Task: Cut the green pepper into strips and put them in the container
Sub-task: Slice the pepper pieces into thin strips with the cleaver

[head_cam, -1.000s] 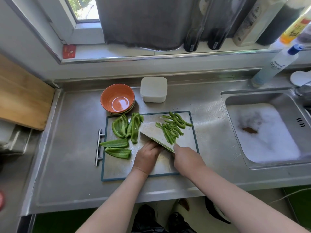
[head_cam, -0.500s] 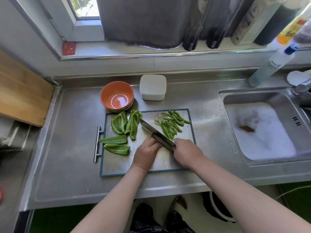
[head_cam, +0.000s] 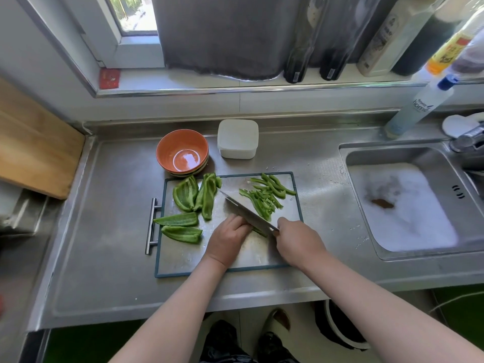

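Steel counter (head_cam: 104,231) under window (head_cam: 133,14), right hand (head_cam: 298,242) gripping knife (head_cam: 246,213), left hand (head_cam: 227,239) curled, seemingly pinning pepper (head_cam: 258,230)

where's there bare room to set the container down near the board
Bare counter left of the board, past its handle, and a strip between board and sink. The board's near left corner is bare too. Crowded: its far half with pepper pieces, strips, knife, left hand, right hand; bowl and container stand just behind it.

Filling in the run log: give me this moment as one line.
step: slicing | right hand: grips knife | left hand: holds pepper piece at blade | strips: piled on cutting board | container: behind cutting board
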Motion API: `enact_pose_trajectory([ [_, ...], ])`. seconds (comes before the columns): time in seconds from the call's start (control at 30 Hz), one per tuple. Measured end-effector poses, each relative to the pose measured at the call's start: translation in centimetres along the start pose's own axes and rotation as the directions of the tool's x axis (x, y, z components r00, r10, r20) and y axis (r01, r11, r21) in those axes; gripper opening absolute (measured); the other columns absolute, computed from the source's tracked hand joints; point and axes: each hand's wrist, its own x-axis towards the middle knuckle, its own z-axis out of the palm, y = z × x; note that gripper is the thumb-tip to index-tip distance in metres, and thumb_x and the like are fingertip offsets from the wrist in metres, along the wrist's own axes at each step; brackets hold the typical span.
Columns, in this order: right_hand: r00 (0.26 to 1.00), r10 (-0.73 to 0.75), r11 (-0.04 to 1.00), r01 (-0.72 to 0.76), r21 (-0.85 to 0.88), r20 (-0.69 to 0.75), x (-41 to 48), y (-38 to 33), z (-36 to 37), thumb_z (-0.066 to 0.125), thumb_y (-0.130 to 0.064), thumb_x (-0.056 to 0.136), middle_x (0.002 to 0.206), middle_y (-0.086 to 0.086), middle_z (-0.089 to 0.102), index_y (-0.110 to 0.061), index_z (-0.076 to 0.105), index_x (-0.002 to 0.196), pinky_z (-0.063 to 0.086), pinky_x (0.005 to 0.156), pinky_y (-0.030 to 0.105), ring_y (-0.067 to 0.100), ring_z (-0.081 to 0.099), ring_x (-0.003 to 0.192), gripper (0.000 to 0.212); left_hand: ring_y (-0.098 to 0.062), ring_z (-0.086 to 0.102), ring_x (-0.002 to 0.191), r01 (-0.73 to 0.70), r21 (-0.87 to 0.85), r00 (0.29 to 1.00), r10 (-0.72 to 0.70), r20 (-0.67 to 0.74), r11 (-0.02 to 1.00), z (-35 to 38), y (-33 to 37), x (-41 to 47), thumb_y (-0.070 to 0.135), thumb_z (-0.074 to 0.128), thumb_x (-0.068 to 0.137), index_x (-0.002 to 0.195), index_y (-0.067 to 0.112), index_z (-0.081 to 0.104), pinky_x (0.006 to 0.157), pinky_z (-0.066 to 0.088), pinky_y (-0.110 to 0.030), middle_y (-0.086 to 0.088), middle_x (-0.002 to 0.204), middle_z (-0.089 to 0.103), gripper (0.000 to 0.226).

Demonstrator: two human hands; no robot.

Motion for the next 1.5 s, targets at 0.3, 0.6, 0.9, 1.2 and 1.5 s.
enact_pose_trajectory([
  [0.3,1.000,-0.024,0.997,0.024,0.079,-0.003,-1.8,-0.4,0.6,0.043,-0.023,0.100,0.074,-0.003,0.049,-0.020,0.045,0.092,0.030,0.051,0.033,0.021,0.049,0.065,0.009,-0.028,0.062,0.083,-0.001,-0.002,0.997,0.001,-0.076,1.000,0.4,-0.3,-0.6,-0.004,0.082,0.074,0.088,0.010,0.075,0.065,0.055,-0.038,-0.009,0.090,0.069,0.020],
  [0.6,0.997,0.014,0.990,-0.025,0.142,0.077,-1.6,-0.1,-0.3,0.045,-0.032,0.101,0.083,0.001,0.059,-0.019,0.053,0.094,0.037,0.057,0.032,0.024,0.056,0.075,0.017,-0.029,0.060,0.078,0.038,-0.022,0.996,-0.040,-0.079,0.999,0.5,-0.3,-0.5,0.004,0.073,0.087,0.081,0.006,0.071,0.059,0.052,-0.041,-0.008,0.084,0.065,0.007],
  [0.9,0.994,0.024,0.994,-0.035,0.105,0.105,-2.2,0.5,-0.7,0.045,-0.028,0.100,0.081,0.000,0.057,-0.020,0.051,0.093,0.037,0.055,0.032,0.022,0.056,0.073,0.012,-0.027,0.062,0.080,0.046,-0.059,0.997,-0.050,-0.065,0.997,0.4,-0.4,-0.5,0.004,0.073,0.086,0.081,0.005,0.072,0.062,0.053,-0.039,-0.007,0.085,0.066,0.006],
  [1.2,0.988,0.040,0.990,-0.059,0.126,0.147,-1.5,0.3,-1.3,0.047,-0.026,0.098,0.079,-0.001,0.056,-0.021,0.052,0.090,0.036,0.055,0.031,0.021,0.054,0.070,0.011,-0.025,0.060,0.078,0.038,-0.078,0.997,-0.042,-0.060,0.996,0.0,-0.3,-0.2,0.004,0.074,0.086,0.079,0.006,0.073,0.066,0.053,-0.035,-0.006,0.082,0.066,0.007],
  [1.5,0.988,0.033,0.997,-0.043,0.065,0.148,-1.0,-0.4,-0.9,0.046,-0.018,0.097,0.079,-0.001,0.050,-0.020,0.049,0.093,0.036,0.058,0.032,0.026,0.052,0.075,0.006,-0.025,0.061,0.078,0.038,-0.062,0.997,-0.042,-0.062,0.997,0.1,-0.4,-0.4,0.005,0.074,0.086,0.080,0.006,0.072,0.064,0.053,-0.035,-0.006,0.082,0.066,0.006],
])
